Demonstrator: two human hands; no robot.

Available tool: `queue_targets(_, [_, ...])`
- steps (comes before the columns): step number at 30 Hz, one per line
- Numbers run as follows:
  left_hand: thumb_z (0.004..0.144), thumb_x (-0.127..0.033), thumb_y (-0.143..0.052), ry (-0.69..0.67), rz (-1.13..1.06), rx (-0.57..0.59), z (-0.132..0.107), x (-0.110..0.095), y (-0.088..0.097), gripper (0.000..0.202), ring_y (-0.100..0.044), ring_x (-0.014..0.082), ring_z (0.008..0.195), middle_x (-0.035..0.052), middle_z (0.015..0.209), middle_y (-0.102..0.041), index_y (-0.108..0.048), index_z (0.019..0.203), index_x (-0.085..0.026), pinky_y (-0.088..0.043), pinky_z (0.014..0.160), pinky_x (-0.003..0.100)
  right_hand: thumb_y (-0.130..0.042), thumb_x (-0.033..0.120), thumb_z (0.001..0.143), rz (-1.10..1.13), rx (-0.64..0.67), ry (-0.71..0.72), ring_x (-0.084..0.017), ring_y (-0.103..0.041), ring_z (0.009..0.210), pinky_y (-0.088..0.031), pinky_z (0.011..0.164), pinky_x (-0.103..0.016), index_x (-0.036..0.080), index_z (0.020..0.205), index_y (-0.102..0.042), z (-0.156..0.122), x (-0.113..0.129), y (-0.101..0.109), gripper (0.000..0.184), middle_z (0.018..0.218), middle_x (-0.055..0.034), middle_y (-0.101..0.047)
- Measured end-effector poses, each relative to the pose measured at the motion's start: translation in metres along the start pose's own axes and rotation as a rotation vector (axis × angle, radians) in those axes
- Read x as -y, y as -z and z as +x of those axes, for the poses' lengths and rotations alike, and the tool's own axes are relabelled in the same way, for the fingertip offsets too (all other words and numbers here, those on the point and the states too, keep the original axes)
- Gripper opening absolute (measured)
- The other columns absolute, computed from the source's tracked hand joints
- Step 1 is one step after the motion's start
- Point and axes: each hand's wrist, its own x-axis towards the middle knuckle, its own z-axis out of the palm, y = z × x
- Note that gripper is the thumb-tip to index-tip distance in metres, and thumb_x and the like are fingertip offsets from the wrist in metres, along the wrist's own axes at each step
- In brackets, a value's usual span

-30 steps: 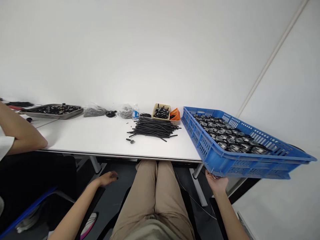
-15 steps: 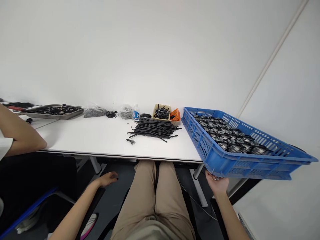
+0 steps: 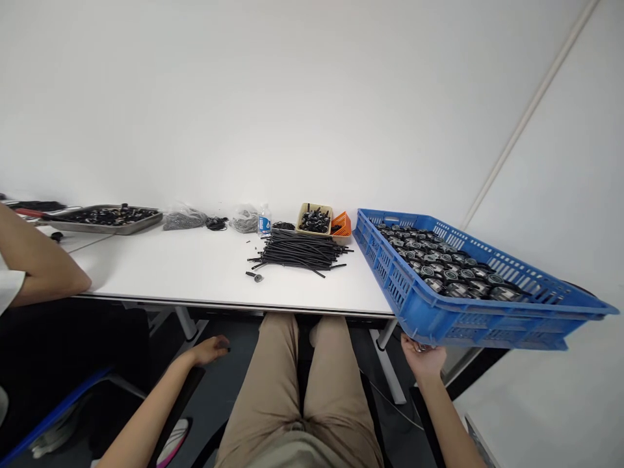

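Observation:
My left hand [image 3: 210,351] hangs low over the left armrest, below the table edge. Its fingers are loosely stretched, and I see nothing held in them apart from a dark spot near a fingertip. On the other side, my right hand [image 3: 424,359] is palm up beneath the near corner of the blue crate [image 3: 414,318]. Those fingers are curled round a small shiny thing, partly hidden by the crate, whose kind I cannot make out. Inside the crate sit rows of black and clear round parts [image 3: 451,276]. A pile of black tubes [image 3: 305,251] lies mid-table, with one small black-and-grey part [image 3: 254,277] in front.
Behind the tubes stand a cream basket [image 3: 298,218], an orange basket [image 3: 345,224] and a water bottle [image 3: 264,221]. Bags of small parts [image 3: 183,218] and a metal tray [image 3: 136,225] are further left. A co-worker's arm [image 3: 46,266] rests on the table's left. The crate overhangs the table.
My legs have shifted, with the knees further apart now. Both hands, the crate and the things on the table stay where they were.

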Motion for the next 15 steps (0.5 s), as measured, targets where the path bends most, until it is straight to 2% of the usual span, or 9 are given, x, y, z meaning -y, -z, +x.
queue_targets(5, [0.067, -0.048, -0.054, 0.000, -0.013, 0.021, 0.0019, 0.0021, 0.0010, 0.056, -0.067, 0.0239, 0.076, 0.0052, 0.084, -0.068, -0.061, 0.112, -0.016, -0.051, 0.072, 0.032, -0.055, 0.030, 0.075, 0.040, -0.010, -0.064, -0.012, -0.046, 0.041, -0.049, 0.047, -0.028, 0.022, 0.060, -0.039, 0.0010, 0.0000, 0.0009, 0.023, 0.048, 0.0084, -0.044])
queue_targets(10, [0.066, -0.047, -0.055, -0.001, -0.027, 0.022, 0.0045, 0.0053, -0.0007, 0.053, -0.067, 0.0245, 0.080, 0.0063, 0.089, -0.069, -0.061, 0.110, -0.018, -0.052, 0.072, 0.032, -0.055, 0.030, 0.075, 0.038, -0.021, -0.054, -0.013, -0.049, 0.043, -0.051, 0.049, -0.029, 0.022, 0.061, -0.042, 0.0007, -0.0003, -0.0018, 0.020, 0.048, 0.0083, -0.045])
queue_targets(15, [0.064, -0.052, -0.054, 0.006, -0.036, 0.022, 0.0069, 0.0081, -0.0026, 0.059, -0.067, 0.0249, 0.078, 0.0060, 0.085, -0.066, -0.060, 0.111, -0.016, -0.052, 0.068, 0.032, -0.056, 0.029, 0.075, 0.008, 0.014, -0.042, -0.012, -0.048, 0.042, -0.049, 0.046, -0.028, 0.022, 0.063, -0.043, -0.0003, 0.0000, -0.0027, 0.019, 0.051, 0.0078, -0.048])
